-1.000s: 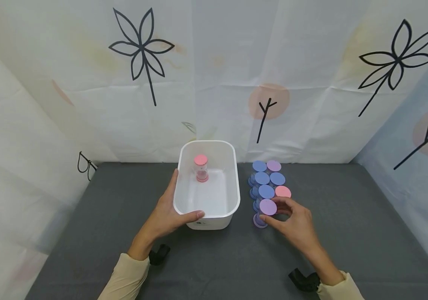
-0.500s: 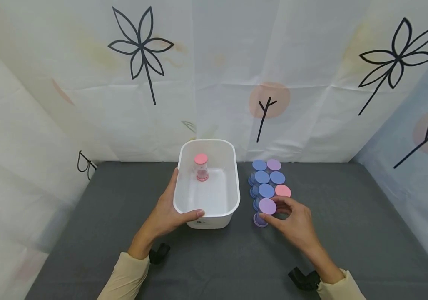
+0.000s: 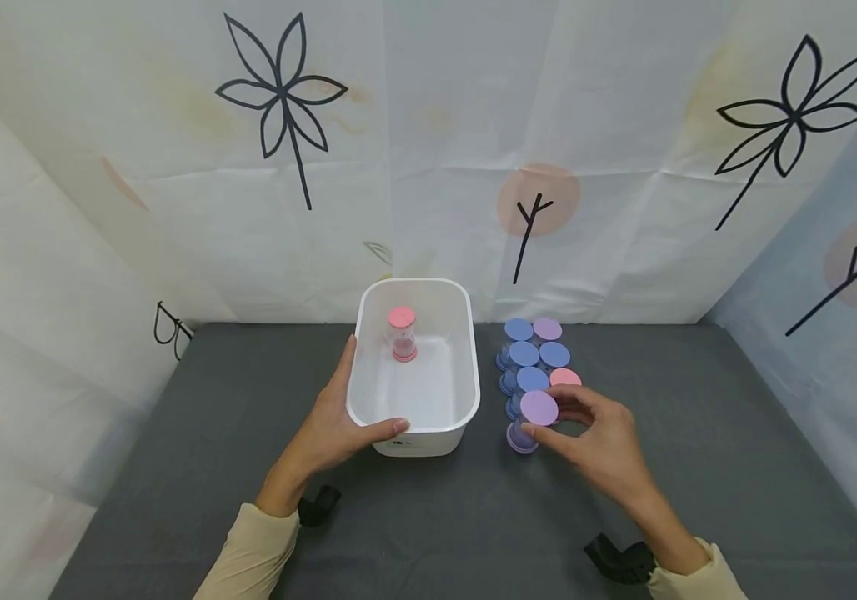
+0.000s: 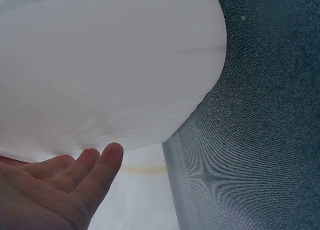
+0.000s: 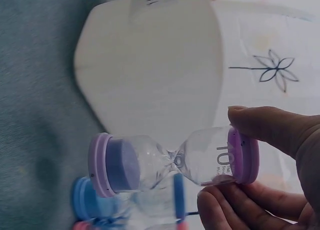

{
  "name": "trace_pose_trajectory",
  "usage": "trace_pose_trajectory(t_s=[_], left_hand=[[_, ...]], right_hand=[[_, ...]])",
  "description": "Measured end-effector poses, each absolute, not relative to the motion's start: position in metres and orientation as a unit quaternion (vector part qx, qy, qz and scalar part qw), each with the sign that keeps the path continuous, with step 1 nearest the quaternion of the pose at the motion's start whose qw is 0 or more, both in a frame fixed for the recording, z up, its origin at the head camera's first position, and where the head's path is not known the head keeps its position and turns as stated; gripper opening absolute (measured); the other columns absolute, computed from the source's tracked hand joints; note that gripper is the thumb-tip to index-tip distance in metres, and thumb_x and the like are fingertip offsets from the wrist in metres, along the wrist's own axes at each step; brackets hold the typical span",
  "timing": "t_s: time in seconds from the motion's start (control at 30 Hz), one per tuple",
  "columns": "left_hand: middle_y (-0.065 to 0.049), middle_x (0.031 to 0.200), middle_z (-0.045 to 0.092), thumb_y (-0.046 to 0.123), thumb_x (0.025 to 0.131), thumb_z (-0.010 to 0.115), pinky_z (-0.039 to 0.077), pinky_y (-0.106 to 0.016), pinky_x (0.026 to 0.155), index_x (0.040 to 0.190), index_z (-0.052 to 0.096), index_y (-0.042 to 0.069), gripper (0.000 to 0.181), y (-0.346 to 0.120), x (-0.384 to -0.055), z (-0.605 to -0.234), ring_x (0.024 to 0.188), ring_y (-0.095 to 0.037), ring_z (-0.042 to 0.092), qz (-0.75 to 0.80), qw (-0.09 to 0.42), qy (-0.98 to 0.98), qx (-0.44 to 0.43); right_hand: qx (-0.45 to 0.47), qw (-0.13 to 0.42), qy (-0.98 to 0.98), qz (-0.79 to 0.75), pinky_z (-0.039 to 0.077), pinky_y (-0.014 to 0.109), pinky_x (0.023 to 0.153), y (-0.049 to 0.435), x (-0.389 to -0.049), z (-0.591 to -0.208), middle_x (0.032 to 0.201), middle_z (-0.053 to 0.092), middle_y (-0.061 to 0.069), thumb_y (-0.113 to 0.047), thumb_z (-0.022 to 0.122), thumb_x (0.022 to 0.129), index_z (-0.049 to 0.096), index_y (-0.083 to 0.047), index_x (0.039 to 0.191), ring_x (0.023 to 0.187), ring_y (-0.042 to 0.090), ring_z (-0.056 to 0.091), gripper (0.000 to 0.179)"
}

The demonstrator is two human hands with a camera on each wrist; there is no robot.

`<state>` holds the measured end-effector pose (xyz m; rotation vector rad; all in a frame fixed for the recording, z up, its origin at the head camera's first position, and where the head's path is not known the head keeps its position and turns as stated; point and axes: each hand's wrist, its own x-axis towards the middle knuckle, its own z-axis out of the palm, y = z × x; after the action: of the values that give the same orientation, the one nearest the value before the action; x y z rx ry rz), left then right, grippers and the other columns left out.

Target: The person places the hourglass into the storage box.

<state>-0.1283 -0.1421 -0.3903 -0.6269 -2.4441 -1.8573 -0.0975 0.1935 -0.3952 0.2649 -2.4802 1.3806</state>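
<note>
In the head view my right hand (image 3: 607, 437) pinches a purple-capped hourglass (image 3: 538, 408) by its top cap, thumb on one side and fingers on the other. The right wrist view shows this hourglass (image 5: 172, 160) whole, purple sand in its lower bulb and a "10" printed near the top. I cannot tell whether its base touches the table. My left hand (image 3: 338, 425) rests on a white plastic bin (image 3: 417, 446), thumb over the near rim and straight fingers along the left outer wall. Inside the bin a pink-capped hourglass (image 3: 402, 335) stands upright.
Behind the held hourglass stand several more in two rows, with blue caps (image 3: 523, 354), a purple cap (image 3: 547, 329) and a pink cap (image 3: 565, 377). A dark grey cloth (image 3: 248, 392) covers the table. A patterned white curtain (image 3: 436, 150) closes the back.
My right hand and the purple-capped hourglass have shifted slightly, the cap rising a little and to the right. The left hand and the bin have stayed in place.
</note>
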Motion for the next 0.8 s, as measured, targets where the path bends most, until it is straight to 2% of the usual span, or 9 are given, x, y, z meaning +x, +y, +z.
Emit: trace_pose_trajectory(t_s=[0.3,0.53,0.67,0.8], left_hand=[[-0.013,0.148,0.044,0.009,0.074,0.09,0.054,-0.051,0.084,0.163,0.007,0.01,0.122,-0.143,-0.127,-0.39,0.106,-0.037,0.058,-0.586,0.001,-0.788,-0.188],[-0.013,0.149,0.042,0.007,0.074,0.09,0.055,-0.052,0.084,0.163,0.007,0.014,0.122,-0.143,-0.129,-0.392,0.107,-0.039,0.057,-0.595,-0.004,-0.78,-0.193],[-0.013,0.149,0.043,0.008,0.074,0.09,0.054,-0.057,0.085,0.163,0.007,0.016,0.122,-0.143,-0.128,-0.391,0.107,-0.039,0.057,-0.597,-0.002,-0.779,-0.192],[-0.012,0.15,0.042,0.01,0.075,0.09,0.05,-0.063,0.087,0.164,0.008,0.013,0.121,-0.142,-0.127,-0.389,0.108,-0.038,0.057,-0.592,0.002,-0.783,-0.19]], right_hand=[[0.133,0.141,-0.838,0.51,0.055,0.02,0.08,0.193,-0.096,-0.373,0.104,0.072,0.007,-0.006,0.094,0.07,0.073,-0.002,0.11,0.086,0.01,0.07,0.045],[0.147,0.147,-0.836,0.508,0.054,0.018,0.082,0.195,-0.104,-0.36,0.104,0.072,0.008,-0.003,0.091,0.072,0.072,-0.001,0.112,0.09,0.01,0.068,0.045],[0.143,0.144,-0.834,0.512,0.054,0.02,0.082,0.196,-0.108,-0.352,0.103,0.071,0.007,-0.002,0.09,0.073,0.072,-0.001,0.113,0.089,0.012,0.068,0.044],[0.135,0.15,-0.834,0.513,0.053,0.019,0.083,0.195,-0.113,-0.344,0.104,0.071,0.007,-0.002,0.089,0.075,0.071,0.0,0.115,0.09,0.013,0.069,0.044]])
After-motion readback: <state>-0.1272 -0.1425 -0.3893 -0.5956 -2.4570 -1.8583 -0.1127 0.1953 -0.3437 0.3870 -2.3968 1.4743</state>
